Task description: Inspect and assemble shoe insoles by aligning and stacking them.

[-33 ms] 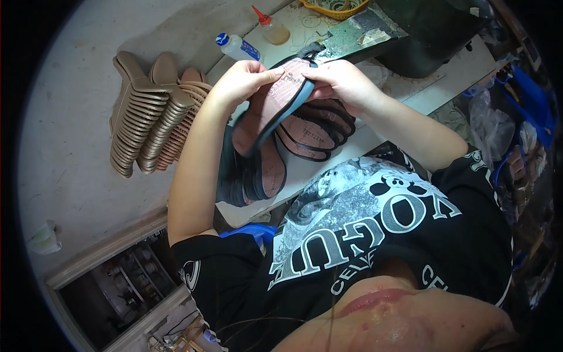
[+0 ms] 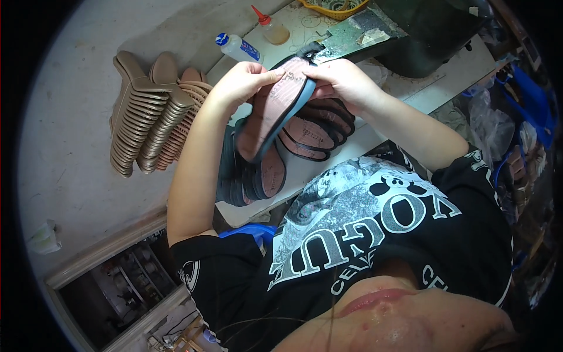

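Held sole (image 2: 265, 120): lower end swung a little down, toward the wearer's body, since the earlier frame; upper end nearly where it was.
Finish of held sole: pink grooved top face, dark rim, blue-grey side; dark marks near the upper end.
Place of held sole: tilted between both hands, raised above the table (image 2: 469, 66), partly covering the soles behind it.
Left hand (image 2: 241, 83): grip narrow, pinching the held sole at its upper left edge, thumb on the top face; fingers beneath mostly hidden from where I stand.
Right hand (image 2: 340, 82): grip narrow, pinching the opposite edge, thumb on top, fingers under the side.
Left pile (image 2: 272, 176): pink-topped, dark-rimmed soles, packed close, below the held sole.
Right pile (image 2: 311, 136): similar soles, fanned and overlapping, just beside.
Beige rows (image 2: 143, 120): many soles or footbeds nested in ranks, left of the left arm.
Bottles: one clear with blue cap (image 2: 239, 48); one with red nozzle (image 2: 274, 30), amber contents; near each other, beyond the left hand.
Basket (image 2: 335, 8): yellow, at the far edge of view.
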Demonstrator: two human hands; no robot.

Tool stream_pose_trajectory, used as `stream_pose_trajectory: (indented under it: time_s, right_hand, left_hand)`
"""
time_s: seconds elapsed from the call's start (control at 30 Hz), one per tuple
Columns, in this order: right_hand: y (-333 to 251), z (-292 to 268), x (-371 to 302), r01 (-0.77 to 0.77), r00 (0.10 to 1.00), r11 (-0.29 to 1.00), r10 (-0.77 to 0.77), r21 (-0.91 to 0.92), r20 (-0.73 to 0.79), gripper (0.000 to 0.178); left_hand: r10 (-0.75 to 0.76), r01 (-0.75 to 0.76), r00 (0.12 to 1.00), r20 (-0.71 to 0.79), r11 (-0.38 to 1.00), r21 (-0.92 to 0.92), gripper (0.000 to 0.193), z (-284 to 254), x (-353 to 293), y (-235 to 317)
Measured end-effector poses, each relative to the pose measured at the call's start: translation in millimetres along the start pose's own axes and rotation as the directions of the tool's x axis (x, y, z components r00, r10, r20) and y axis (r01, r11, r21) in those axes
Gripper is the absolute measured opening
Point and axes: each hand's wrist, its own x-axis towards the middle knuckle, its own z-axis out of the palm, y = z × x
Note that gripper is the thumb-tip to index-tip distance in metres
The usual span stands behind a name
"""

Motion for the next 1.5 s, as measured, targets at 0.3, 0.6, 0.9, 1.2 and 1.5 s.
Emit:
stream_pose_trajectory:
  time_s: [0.3,0.6,0.9,1.2,1.5]
  right_hand:
    - [-4.1,-17.8,-21.0,-0.151,0.966,0.96,0.194,-0.236,0.172,0.031]
    - [3.2,-21.4,-17.1,-0.009,0.98,0.968,0.059,-0.249,0.192,0.029]
    - [7.0,-33.7,-10.3,-0.106,0.965,0.957,0.164,-0.271,0.204,0.032]
    - [21.5,-25.9,-64.2,-0.225,0.936,0.972,0.233,-0.06,0.265,0.025]
    - [11.1,13.5,-45.5,-0.116,0.993,0.98,0.118,0.163,0.0,0.028]
  left_hand:
    - [-0.094,0.117,0.991,0.098,0.956,-0.268,0.041,33.8,-14.4,7.1]
    - [-0.052,0.083,0.985,0.165,0.979,-0.187,0.041,29.8,-15.2,-1.5]
    - [-0.073,0.015,0.988,-0.137,0.925,-0.38,0.038,37.4,-9.0,-11.3]
    - [-0.092,0.018,0.984,-0.15,0.9,-0.435,0.038,22.8,4.4,-19.0]
    - [-0.207,0.185,0.976,-0.065,0.951,-0.247,0.049,-14.1,33.1,-16.2]
